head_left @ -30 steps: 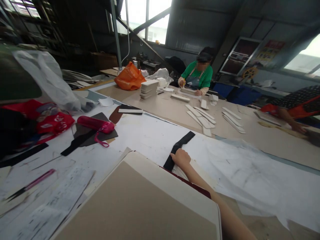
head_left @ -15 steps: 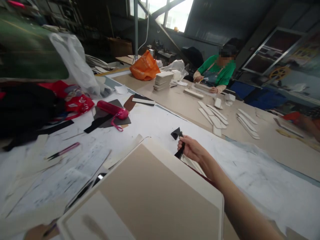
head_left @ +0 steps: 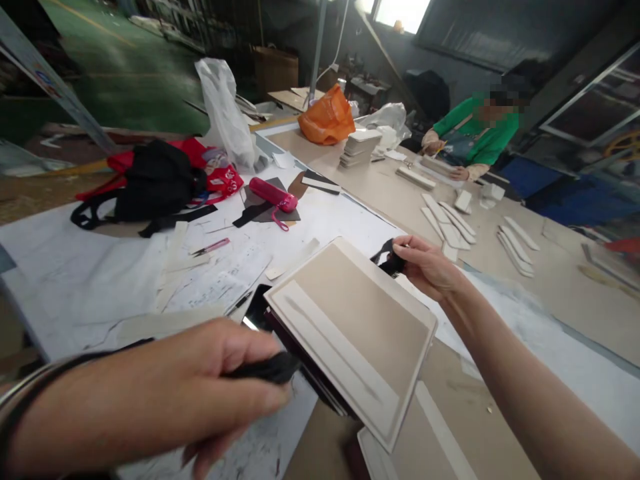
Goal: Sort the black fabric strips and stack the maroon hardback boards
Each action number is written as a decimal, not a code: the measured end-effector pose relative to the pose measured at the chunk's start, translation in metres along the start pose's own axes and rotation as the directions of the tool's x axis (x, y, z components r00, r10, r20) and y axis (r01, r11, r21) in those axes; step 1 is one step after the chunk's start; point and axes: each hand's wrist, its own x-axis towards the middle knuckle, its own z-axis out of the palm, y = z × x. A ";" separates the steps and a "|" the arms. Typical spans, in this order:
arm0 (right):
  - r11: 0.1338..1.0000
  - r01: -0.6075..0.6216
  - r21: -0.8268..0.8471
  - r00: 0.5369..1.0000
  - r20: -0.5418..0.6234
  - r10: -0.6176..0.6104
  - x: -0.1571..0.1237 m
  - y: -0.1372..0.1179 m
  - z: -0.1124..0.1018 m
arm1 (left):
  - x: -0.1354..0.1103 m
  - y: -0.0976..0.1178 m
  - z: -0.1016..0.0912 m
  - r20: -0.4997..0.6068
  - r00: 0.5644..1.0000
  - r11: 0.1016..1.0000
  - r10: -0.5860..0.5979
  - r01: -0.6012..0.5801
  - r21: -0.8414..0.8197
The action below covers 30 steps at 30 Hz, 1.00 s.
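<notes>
Between my hands rests a beige rectangular panel with pale borders, tilted on top of a dark-edged stack. My left hand, at the lower left, is closed, pinching a bunched black fabric strip by the panel's near left side. Beyond the panel's far right edge, my right hand is closed on another length of black strip, which forms a loop there. Whether both lengths are one strip is hidden. A second beige panel lies partly in view at the bottom.
On the white-covered table lie tweezers-like pink snips, a pink umbrella-like pouch, a pen and a black bag. Pale strips and an orange bag are further back. A co-worker in green sits across.
My left hand has come into view, holding black strip. The panel now appears lower, smaller and turned. My right hand still grips its strip, and the view has swung left.
</notes>
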 end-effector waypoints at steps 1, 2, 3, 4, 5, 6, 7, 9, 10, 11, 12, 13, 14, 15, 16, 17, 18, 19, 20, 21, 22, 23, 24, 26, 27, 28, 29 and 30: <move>1.000 0.031 -0.003 0.999 -0.017 -0.031 -0.003 -0.003 0.004 | 0.006 0.020 -0.001 0.059 0.998 1.000 0.003 -0.003 0.011; 0.998 0.066 -0.021 0.998 -0.022 -0.067 -0.006 -0.005 0.007 | 0.014 0.039 -0.002 0.065 0.997 0.999 0.039 -0.040 0.013; 0.993 0.103 -0.059 0.994 -0.015 -0.104 -0.009 -0.007 0.011 | 0.024 0.055 -0.002 0.063 0.996 0.997 0.070 -0.071 0.013; 0.984 0.138 -0.112 0.990 -0.001 -0.139 -0.011 -0.008 0.015 | 0.034 0.067 -0.002 0.038 0.995 0.996 0.087 -0.088 0.031; 0.971 0.167 -0.172 0.986 0.014 -0.167 -0.013 -0.008 0.019 | 0.045 0.076 -0.002 0.010 0.996 0.995 0.087 -0.088 0.039; 0.955 0.185 -0.233 0.983 0.021 -0.185 -0.014 -0.006 0.023 | 0.056 0.081 -0.001 -0.028 0.997 0.996 0.078 -0.077 0.037; 0.939 0.187 -0.288 0.981 0.011 -0.192 -0.015 -0.005 0.028 | 0.066 0.084 0.001 -0.067 0.996 0.998 0.051 -0.049 0.028; 0.918 0.157 -0.364 0.980 -0.057 -0.190 -0.018 0.000 0.038 | 0.085 0.084 0.006 -0.126 0.992 1.000 0.008 -0.009 0.000; 0.908 0.140 -0.394 0.977 -0.095 -0.192 -0.019 0.003 0.043 | 0.092 0.082 0.009 -0.138 0.990 1.000 -0.002 0.002 0.002; 0.897 0.128 -0.424 0.973 -0.120 -0.196 -0.020 0.005 0.047 | 0.098 0.081 0.012 -0.135 0.991 1.000 -0.003 0.005 0.014; 0.880 0.127 -0.457 0.970 -0.129 -0.207 -0.022 0.006 0.051 | 0.102 0.080 0.014 -0.119 0.993 0.999 -0.002 0.006 0.034; 0.858 0.138 -0.495 0.966 -0.124 -0.227 -0.024 0.007 0.055 | 0.103 0.080 0.016 -0.097 0.995 0.999 -0.008 0.013 0.048; 0.830 0.158 -0.536 0.960 -0.112 -0.255 -0.026 0.009 0.057 | 0.103 0.081 0.017 -0.074 0.997 0.998 -0.018 0.022 0.058; 0.798 0.183 -0.575 0.952 -0.099 -0.289 -0.028 0.010 0.059 | 0.102 0.083 0.016 -0.055 0.998 0.998 -0.029 0.032 0.060; 0.766 0.206 -0.610 0.941 -0.092 -0.326 -0.030 0.011 0.059 | 0.099 0.087 0.015 -0.042 0.998 0.998 -0.036 0.039 0.055; 0.733 0.224 -0.642 0.929 -0.087 -0.361 -0.031 0.012 0.059 | 0.096 0.092 0.013 -0.039 0.998 0.998 -0.041 0.043 0.046; 0.704 0.238 -0.669 0.920 -0.078 -0.385 -0.033 0.013 0.059 | 0.093 0.097 0.010 -0.041 0.998 0.998 -0.042 0.044 0.037; 0.683 0.249 -0.687 0.916 -0.061 -0.396 -0.034 0.015 0.059 | 0.090 0.102 0.006 -0.046 0.998 0.999 -0.040 0.042 0.029; 0.668 0.259 -0.698 0.917 -0.040 -0.398 -0.035 0.018 0.059 | 0.088 0.107 0.003 -0.051 0.998 0.999 -0.035 0.036 0.024; 0.658 0.270 -0.703 0.918 -0.019 -0.396 -0.036 0.020 0.059 | 0.087 0.111 0.000 -0.055 0.998 0.999 -0.029 0.030 0.025; 0.653 0.280 -0.703 0.919 -0.001 -0.395 -0.037 0.022 0.060 | 0.087 0.113 -0.003 -0.056 0.998 0.999 -0.022 0.024 0.033; 0.652 0.291 -0.700 0.918 0.013 -0.396 -0.037 0.024 0.060 | 0.088 0.114 -0.006 -0.053 0.999 0.999 -0.012 0.015 0.051; 0.653 0.300 -0.696 0.917 0.022 -0.398 -0.038 0.025 0.061 | 0.090 0.115 -0.008 -0.046 0.999 0.997 0.000 0.003 0.077; 0.654 0.305 -0.693 0.915 0.023 -0.403 -0.038 0.024 0.060 | 0.096 0.113 -0.011 -0.020 0.999 0.989 0.033 -0.029 0.147; 0.655 0.301 -0.693 0.912 0.007 -0.411 -0.038 0.021 0.059 | 0.100 0.112 -0.012 -0.002 0.999 0.981 0.052 -0.051 0.185; 0.657 0.291 -0.696 0.905 -0.022 -0.425 -0.036 0.018 0.057 | 0.102 0.112 -0.013 0.020 0.997 0.973 0.073 -0.076 0.220; 0.659 0.277 -0.699 0.894 -0.063 -0.443 -0.034 0.014 0.054 | 0.104 0.112 -0.014 0.049 0.995 0.963 0.092 -0.102 0.249; 0.661 0.261 -0.704 0.879 -0.110 -0.465 -0.032 0.010 0.049 | 0.104 0.111 -0.015 0.079 0.991 0.953 0.112 -0.130 0.272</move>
